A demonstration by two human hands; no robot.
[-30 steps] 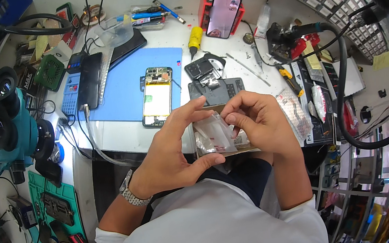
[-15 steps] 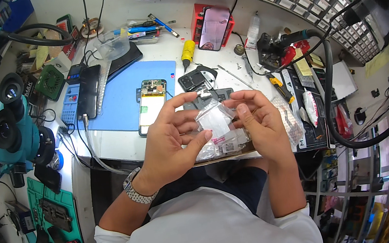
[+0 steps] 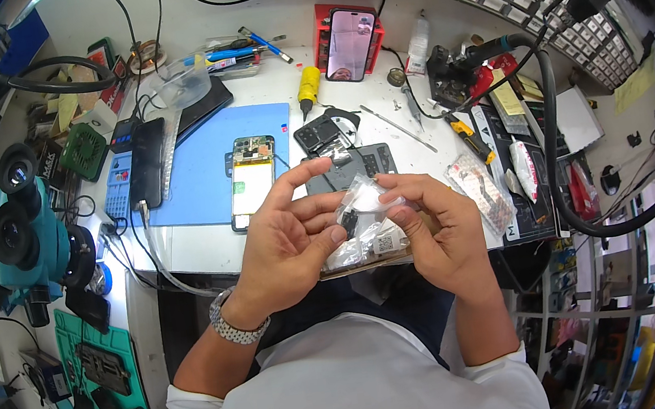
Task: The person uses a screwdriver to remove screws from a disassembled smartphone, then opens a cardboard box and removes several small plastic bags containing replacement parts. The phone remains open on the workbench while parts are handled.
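Note:
A small clear zip bag (image 3: 367,197) with a white patch is between my two hands, above the front edge of the bench. My left hand (image 3: 283,243) pinches its left side between thumb and fingers; a small dark part (image 3: 350,221) shows there, apparently inside the bag. The thumb and fingers of my right hand (image 3: 447,231) close on its right side. Just under them, more clear plastic bags (image 3: 342,258) lie in a shallow cardboard box, partly hidden by my hands. An opened phone (image 3: 253,185) with bare board and battery rests on a blue mat (image 3: 201,171).
Dark phone back parts (image 3: 351,167) lie beyond my hands, near a yellow screwdriver (image 3: 309,88). A lit phone (image 3: 350,45) leans on a red box. A microscope (image 3: 30,216) stands at left; a thick black hose (image 3: 555,136) arches at right. Bubble wrap (image 3: 480,194) lies by my right hand.
The bag has tilted and my right fingers have come over its upper right side. A dark part now shows by my left thumb. The view has shifted slightly.

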